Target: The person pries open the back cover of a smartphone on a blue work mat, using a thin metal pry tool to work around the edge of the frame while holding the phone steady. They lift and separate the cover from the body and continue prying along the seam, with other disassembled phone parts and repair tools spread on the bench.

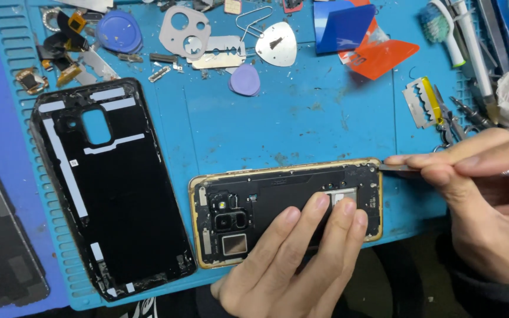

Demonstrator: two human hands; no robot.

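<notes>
Phone (pixel 284 206), back cover (pixel 110 188) already off beside it, lies on the blue mat (pixel 301 112) under the flat left hand (pixel 293 259); right hand (pixel 484 200) pinches a tool (pixel 399 168) at its corner, inner plate still on.

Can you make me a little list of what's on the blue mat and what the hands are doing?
Mat: blue work mat
Phone: opened, gold-edged, insides showing
Back cover: black, lying left of the phone
Left hand: fingers pressing the phone down
Right hand: holding a thin metal tool at the phone's right corner
Nearby: purple pick, razor blade, toothbrush
</notes>
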